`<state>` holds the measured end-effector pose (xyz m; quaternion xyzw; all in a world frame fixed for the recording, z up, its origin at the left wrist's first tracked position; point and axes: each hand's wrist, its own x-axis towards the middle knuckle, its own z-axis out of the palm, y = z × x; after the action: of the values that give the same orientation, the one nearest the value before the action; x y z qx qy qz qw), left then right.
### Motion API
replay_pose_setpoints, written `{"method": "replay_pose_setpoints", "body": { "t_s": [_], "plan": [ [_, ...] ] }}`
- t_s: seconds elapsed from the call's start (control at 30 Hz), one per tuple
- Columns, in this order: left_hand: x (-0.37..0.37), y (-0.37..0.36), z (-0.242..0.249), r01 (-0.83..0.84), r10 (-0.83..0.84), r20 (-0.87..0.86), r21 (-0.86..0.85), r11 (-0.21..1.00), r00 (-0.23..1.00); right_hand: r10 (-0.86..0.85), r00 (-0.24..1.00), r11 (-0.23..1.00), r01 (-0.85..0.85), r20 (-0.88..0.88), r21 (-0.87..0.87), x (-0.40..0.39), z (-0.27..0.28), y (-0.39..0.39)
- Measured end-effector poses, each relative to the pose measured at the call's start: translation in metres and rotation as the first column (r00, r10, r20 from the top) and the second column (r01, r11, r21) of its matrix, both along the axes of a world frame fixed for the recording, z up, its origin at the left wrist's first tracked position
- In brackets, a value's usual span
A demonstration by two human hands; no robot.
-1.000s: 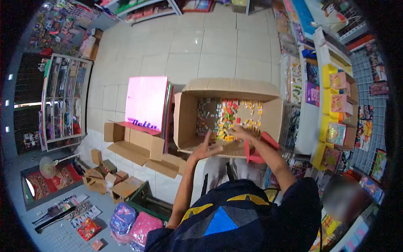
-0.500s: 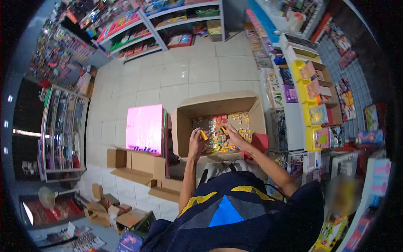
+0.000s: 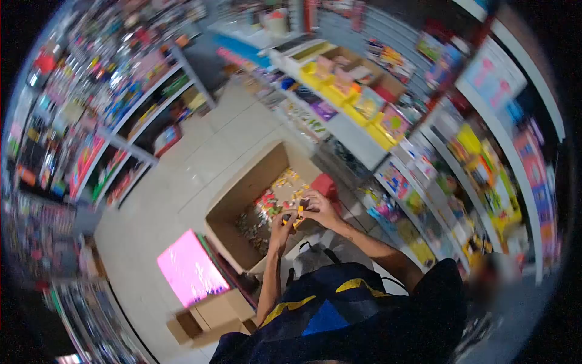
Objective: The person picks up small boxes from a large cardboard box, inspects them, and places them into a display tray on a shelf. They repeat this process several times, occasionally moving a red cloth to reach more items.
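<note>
Both hands are close together over the near side of an open cardboard box (image 3: 233, 209). My left hand (image 3: 280, 233) is closed on a small yellow-and-dark piece (image 3: 287, 219), its kind too blurred to tell. Just to the right, my right hand (image 3: 321, 212) pinches a small orange piece (image 3: 301, 210) with something dark beside it. Many small pieces (image 3: 267, 205) in red, yellow, white and green lie scattered on the box's floor.
A bright pink flat package (image 3: 188, 267) lies left of the box, with an open smaller carton (image 3: 221, 312) nearer me. A red object (image 3: 325, 185) touches the box's right side. Shelves with yellow bins (image 3: 345, 91) run along the right; tiled floor (image 3: 182, 176) stretches beyond.
My view has turned to the right, so the box and shelves appear rotated. My hands have come together; the right one has drawn back from the loose pieces and now holds an orange piece.
</note>
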<state>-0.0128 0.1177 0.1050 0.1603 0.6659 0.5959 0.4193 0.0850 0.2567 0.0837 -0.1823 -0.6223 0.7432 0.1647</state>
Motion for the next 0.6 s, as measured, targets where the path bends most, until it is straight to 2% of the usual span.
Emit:
{"method": "replay_pose_setpoints", "body": {
  "t_s": [0.03,0.1,0.17,0.23,0.27,0.3,0.33,0.37,0.4,0.43,0.47,0.5,0.57,0.6],
  "plan": [
    [0.010,0.004,-0.011,0.041,-0.040,0.083,-0.014,0.999,0.996,-0.069,0.996,0.993,0.064,0.052,0.100,0.015,0.001,0.004],
    [0.029,0.025,-0.027,0.229,-0.172,-0.262,0.208,0.951,0.950,-0.196,0.977,0.967,0.180,0.077,0.181,0.052,0.003,0.005],
    [0.051,0.041,-0.023,0.360,-0.329,-0.244,0.095,0.928,0.912,-0.283,0.955,0.941,0.260,0.086,0.216,0.087,0.007,0.009],
    [0.079,0.063,-0.007,0.419,-0.416,-0.073,0.041,0.907,0.907,-0.351,0.933,0.923,0.329,0.082,0.201,0.127,0.011,0.007],
    [0.096,0.069,0.008,0.418,-0.418,0.094,0.021,0.908,0.904,-0.364,0.923,0.924,0.340,0.127,0.177,0.145,0.033,0.004],
    [0.112,0.071,0.015,0.417,-0.398,0.259,-0.020,0.909,0.880,-0.405,0.908,0.871,0.347,0.107,0.348,0.163,0.027,0.006],
    [0.123,0.074,0.003,0.434,-0.432,0.302,0.062,0.899,0.850,-0.434,0.896,0.795,0.332,0.093,0.508,0.180,0.012,0.009],
    [0.136,0.079,0.001,0.458,-0.460,0.265,0.072,0.886,0.848,-0.449,0.889,0.703,0.291,0.087,0.649,0.197,0.006,0.010],
    [0.149,0.084,0.000,0.472,-0.478,0.226,0.084,0.878,0.849,-0.451,0.892,0.575,0.311,-0.024,0.757,0.211,0.008,0.011],
    [0.161,0.090,-0.001,0.479,-0.490,0.184,0.102,0.872,0.852,-0.472,0.881,0.582,0.294,0.020,0.758,0.225,0.011,0.009],
    [0.173,0.099,-0.008,0.523,-0.521,-0.044,0.069,0.850,0.852,-0.487,0.871,0.591,0.275,0.064,0.759,0.239,0.015,0.007],
    [0.185,0.102,-0.013,0.551,-0.551,-0.018,0.028,0.834,0.834,-0.499,0.860,0.599,0.254,0.107,0.759,0.254,0.020,0.005],
    [0.207,0.107,-0.021,0.599,-0.598,0.036,-0.055,0.799,0.801,-0.601,0.790,0.592,0.337,0.122,0.732,0.286,0.017,-0.004],
    [0.220,0.115,-0.028,0.654,-0.652,0.045,-0.032,0.756,0.757,-0.648,0.753,0.574,0.383,0.116,0.724,0.303,0.007,-0.007]
  ]
}}
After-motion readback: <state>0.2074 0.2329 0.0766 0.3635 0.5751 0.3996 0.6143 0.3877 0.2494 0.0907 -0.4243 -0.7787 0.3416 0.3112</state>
